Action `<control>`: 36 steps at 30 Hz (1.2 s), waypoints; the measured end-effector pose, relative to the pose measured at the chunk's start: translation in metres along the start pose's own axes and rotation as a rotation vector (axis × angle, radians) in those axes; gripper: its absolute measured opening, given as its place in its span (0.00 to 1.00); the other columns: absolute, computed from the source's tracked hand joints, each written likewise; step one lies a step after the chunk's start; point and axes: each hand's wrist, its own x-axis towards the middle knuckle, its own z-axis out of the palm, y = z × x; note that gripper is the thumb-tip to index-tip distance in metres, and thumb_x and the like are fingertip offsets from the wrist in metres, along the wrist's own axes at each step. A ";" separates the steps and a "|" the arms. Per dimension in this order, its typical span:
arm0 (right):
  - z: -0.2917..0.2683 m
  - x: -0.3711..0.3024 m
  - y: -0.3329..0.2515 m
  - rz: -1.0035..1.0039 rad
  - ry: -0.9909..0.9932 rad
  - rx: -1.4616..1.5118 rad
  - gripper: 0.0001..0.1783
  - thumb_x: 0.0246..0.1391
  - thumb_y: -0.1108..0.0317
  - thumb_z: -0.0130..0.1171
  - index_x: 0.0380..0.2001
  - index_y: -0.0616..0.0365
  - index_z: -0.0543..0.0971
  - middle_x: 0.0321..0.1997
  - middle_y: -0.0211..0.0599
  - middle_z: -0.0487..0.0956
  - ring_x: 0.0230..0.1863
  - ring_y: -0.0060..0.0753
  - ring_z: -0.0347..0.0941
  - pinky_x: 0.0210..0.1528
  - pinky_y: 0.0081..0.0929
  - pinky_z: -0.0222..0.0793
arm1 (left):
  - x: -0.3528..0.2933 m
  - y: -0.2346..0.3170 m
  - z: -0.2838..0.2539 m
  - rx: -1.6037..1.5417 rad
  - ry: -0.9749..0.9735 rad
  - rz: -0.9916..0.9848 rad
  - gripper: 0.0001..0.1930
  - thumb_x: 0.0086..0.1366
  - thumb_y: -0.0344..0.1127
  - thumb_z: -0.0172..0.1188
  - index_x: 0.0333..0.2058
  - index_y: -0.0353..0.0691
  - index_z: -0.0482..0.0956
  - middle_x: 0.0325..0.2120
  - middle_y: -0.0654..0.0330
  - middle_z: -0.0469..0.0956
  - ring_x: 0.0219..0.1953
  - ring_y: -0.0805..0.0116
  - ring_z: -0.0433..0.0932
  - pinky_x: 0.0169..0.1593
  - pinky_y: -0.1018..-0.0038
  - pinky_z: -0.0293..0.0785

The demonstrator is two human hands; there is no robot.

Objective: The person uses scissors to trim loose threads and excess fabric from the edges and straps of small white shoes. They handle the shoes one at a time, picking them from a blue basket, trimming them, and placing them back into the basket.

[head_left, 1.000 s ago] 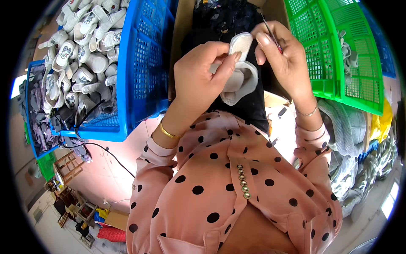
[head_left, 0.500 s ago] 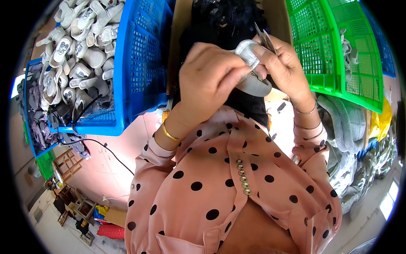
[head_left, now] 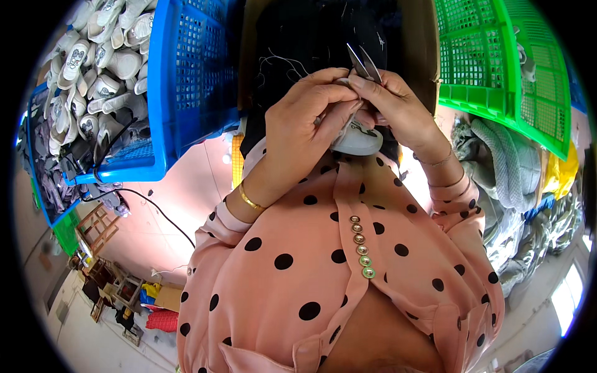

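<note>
A small light grey shoe (head_left: 359, 139) with a dark printed motif hangs toe down between my hands, close to my shirt front. My left hand (head_left: 309, 118) is closed on the shoe's upper part, with thumb and fingers pinched together. Across from it, my right hand (head_left: 401, 110) is closed round a pair of scissors (head_left: 363, 64); its thumb and fingertips also meet the shoe's edge. The two scissor blades stick out past the fingers, pointing away from me and slightly parted. Their handles are hidden in the palm. The fingers cover the top of the shoe.
A blue basket (head_left: 163, 93) at the left holds a heap of similar shoes (head_left: 99, 81). A green basket (head_left: 479, 99) stands at the right. Between them is a cardboard box (head_left: 420, 53) with dark material and loose white threads (head_left: 283, 60). A black cable (head_left: 163, 215) runs at the lower left.
Both hands have come closer together, and the shoe has moved slightly down toward my chest. The shoe's pale upper edge, visible before, is now mostly covered by fingers. The scissors have shifted left.
</note>
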 end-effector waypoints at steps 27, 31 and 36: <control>-0.016 -0.014 -0.018 -0.594 0.270 -1.957 0.19 0.46 0.49 0.65 0.20 0.49 0.70 0.15 0.26 0.68 0.18 0.28 0.70 0.20 0.26 0.64 | -0.004 -0.028 0.013 -0.574 -0.039 -0.677 0.09 0.68 0.35 0.58 0.38 0.33 0.76 0.29 0.57 0.82 0.30 0.79 0.79 0.32 0.85 0.74; -0.015 -0.012 -0.020 -0.621 0.214 -2.024 0.19 0.47 0.50 0.65 0.20 0.49 0.70 0.14 0.26 0.68 0.18 0.29 0.70 0.19 0.26 0.64 | -0.005 -0.029 0.015 -0.487 -0.035 -0.640 0.09 0.68 0.35 0.58 0.38 0.33 0.75 0.29 0.58 0.82 0.30 0.78 0.79 0.32 0.84 0.74; -0.027 -0.009 -0.015 -0.519 0.267 -1.906 0.19 0.49 0.50 0.64 0.20 0.51 0.71 0.12 0.30 0.69 0.16 0.33 0.69 0.17 0.29 0.61 | -0.008 -0.034 0.016 -0.652 0.000 -0.689 0.09 0.68 0.34 0.57 0.37 0.33 0.75 0.32 0.56 0.81 0.33 0.74 0.81 0.36 0.82 0.77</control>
